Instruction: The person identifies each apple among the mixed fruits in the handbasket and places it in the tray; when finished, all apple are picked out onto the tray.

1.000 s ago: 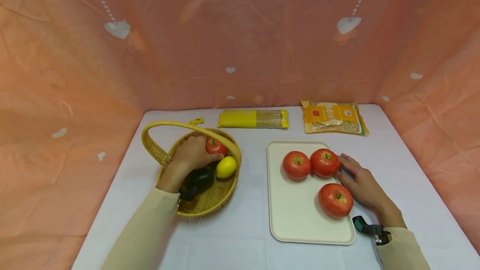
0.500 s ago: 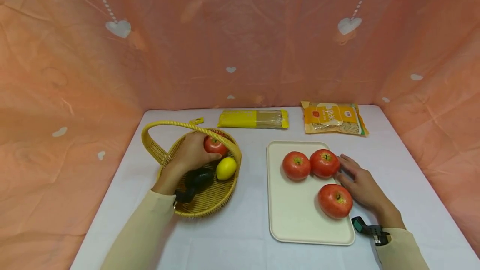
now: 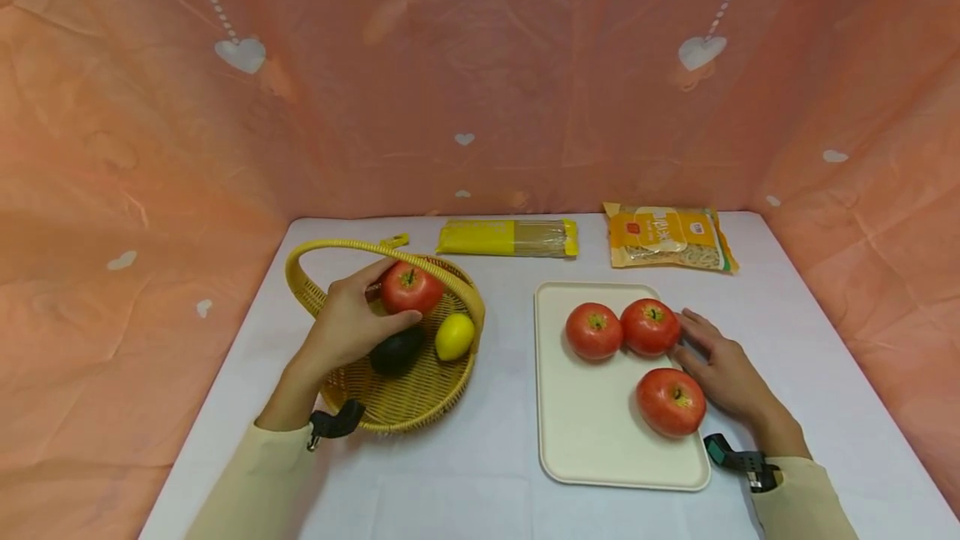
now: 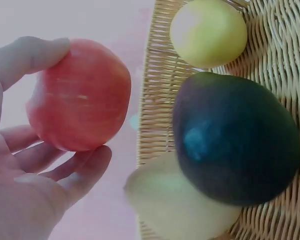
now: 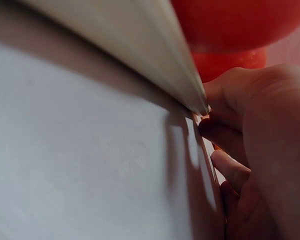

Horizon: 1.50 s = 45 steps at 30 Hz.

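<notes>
My left hand (image 3: 348,327) grips a red apple (image 3: 411,288), thumb on one side and fingers on the other, within the arch of the yellow wicker basket's handle (image 3: 375,250). In the left wrist view the apple (image 4: 82,95) appears apart from the basket's other fruit. A dark avocado (image 4: 235,140), a yellow lemon (image 3: 454,336) and a pale pear-shaped fruit (image 4: 180,200) lie in the basket (image 3: 420,407). My right hand (image 3: 723,369) rests at the right edge of a cream tray (image 3: 592,448), with thumb and fingers loosely bent against its rim.
On the tray are an apple at left (image 3: 593,331), another beside it (image 3: 650,327) and a lower apple (image 3: 671,402). Along the back lie a yellow noodle packet (image 3: 507,238), an orange bag (image 3: 669,237) and a small yellow item (image 3: 394,241) behind the basket.
My left hand has lifted the apple from the basket's far side and drawn it left and toward me. More of the avocado and basket floor shows. My right hand has stayed put.
</notes>
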Tool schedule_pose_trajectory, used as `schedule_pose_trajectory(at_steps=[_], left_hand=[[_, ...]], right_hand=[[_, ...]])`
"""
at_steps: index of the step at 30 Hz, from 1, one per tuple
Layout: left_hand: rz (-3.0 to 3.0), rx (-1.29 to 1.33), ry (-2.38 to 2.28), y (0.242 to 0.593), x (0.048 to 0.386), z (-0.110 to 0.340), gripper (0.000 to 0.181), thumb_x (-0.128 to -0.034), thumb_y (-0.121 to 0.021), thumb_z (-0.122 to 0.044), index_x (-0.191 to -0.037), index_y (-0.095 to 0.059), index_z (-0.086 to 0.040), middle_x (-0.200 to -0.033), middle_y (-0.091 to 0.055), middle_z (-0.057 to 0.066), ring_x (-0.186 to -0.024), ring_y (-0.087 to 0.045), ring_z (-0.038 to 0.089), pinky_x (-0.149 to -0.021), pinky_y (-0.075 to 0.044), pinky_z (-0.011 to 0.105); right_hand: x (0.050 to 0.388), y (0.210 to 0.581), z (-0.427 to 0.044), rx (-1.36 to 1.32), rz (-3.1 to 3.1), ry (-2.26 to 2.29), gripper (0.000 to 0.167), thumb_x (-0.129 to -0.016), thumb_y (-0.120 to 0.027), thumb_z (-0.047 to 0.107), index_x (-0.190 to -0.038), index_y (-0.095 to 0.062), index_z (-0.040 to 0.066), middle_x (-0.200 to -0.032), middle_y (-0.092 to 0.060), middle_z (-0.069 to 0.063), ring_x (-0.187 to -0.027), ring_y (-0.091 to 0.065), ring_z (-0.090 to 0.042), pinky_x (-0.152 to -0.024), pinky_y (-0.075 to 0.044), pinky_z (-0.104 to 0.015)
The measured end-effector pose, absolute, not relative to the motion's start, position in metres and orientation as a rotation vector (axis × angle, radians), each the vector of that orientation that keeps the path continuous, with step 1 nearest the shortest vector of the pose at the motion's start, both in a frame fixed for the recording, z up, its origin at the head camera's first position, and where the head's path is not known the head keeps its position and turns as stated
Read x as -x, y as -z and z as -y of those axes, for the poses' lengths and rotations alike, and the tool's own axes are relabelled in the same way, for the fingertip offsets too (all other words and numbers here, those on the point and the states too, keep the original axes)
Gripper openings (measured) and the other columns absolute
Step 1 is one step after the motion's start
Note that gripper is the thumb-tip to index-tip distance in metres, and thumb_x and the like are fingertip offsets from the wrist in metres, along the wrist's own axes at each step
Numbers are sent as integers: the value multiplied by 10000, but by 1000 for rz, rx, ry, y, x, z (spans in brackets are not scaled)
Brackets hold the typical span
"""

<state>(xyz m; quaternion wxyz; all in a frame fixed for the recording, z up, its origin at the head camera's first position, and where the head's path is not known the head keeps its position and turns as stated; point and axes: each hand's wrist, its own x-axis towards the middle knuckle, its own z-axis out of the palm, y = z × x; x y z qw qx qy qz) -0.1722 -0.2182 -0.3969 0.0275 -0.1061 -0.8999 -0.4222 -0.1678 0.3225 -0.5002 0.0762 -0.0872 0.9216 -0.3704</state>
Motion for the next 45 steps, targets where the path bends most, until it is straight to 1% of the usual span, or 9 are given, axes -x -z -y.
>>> schedule_pose_trajectory(at_steps=[4,7,10,12,19,26,30,36,45], left_hand=[[2807,303,1414,386,160,227,874,-872,-952,-258,-1630,-531,-148,-1588,-580,184,-1335,-693,412,-1070,-603,530],[2793,338,1478,381,149,230,867,-870,-958,-239,-1625,-538,-165,-1564,-600,172,-1318,-708,375,-1046,-621,386],[2743,424,1534,379,139,231,843,-856,-965,-175,-1596,-564,-113,-1508,-646,180,-1303,-714,331,-1016,-582,211],[2698,482,1590,380,133,230,833,-839,-970,-123,-1573,-580,-76,-1491,-660,188,-1314,-708,303,-1026,-552,158],[2568,685,1772,381,114,221,827,-786,-986,-37,-1530,-628,-67,-1485,-671,147,-1291,-706,119,-1069,-569,215],[2513,973,1843,389,108,193,815,-791,-989,-62,-1524,-632,-61,-1461,-699,124,-1284,-708,185,-1084,-588,282],[2594,1049,1744,393,109,169,825,-788,-1009,-152,-1529,-646,-134,-1461,-715,25,-1308,-690,150,-1113,-575,303],[2688,1194,1617,404,114,130,812,-820,-994,-220,-1540,-632,-120,-1455,-723,11,-1321,-682,136,-1140,-563,341],[2767,1252,1603,429,123,75,790,-841,-975,-211,-1536,-625,-73,-1456,-723,14,-1319,-661,60,-1160,-518,260]], right_hand=[[166,502,-323,237,-2758,1106,653,-1110,-641,294,-1677,-422,56,-1758,-271,-314,-1589,-258,-620,-1174,-291,-853],[166,502,-325,236,-2763,1107,649,-1110,-641,287,-1674,-425,50,-1756,-275,-315,-1589,-258,-619,-1174,-290,-853],[166,503,-325,240,-2774,1111,638,-1107,-645,272,-1666,-437,45,-1751,-288,-315,-1585,-270,-617,-1175,-296,-848],[167,503,-326,239,-2772,1115,634,-1106,-646,263,-1663,-441,42,-1751,-287,-315,-1586,-269,-616,-1177,-295,-847],[167,505,-325,247,-2763,1121,644,-1108,-646,267,-1669,-429,36,-1750,-285,-320,-1587,-266,-617,-1175,-297,-848],[168,503,-324,243,-2764,1120,643,-1106,-645,266,-1666,-431,35,-1750,-285,-319,-1581,-268,-625,-1166,-296,-854],[169,502,-324,243,-2757,1127,646,-1108,-640,271,-1670,-426,38,-1754,-278,-319,-1585,-260,-624,-1170,-289,-855],[169,503,-324,238,-2753,1133,639,-1111,-635,272,-1672,-429,46,-1760,-269,-314,-1592,-246,-622,-1172,-280,-858],[169,503,-324,233,-2752,1128,647,-1109,-637,277,-1673,-425,42,-1765,-265,-307,-1604,-235,-610,-1186,-272,-851]])
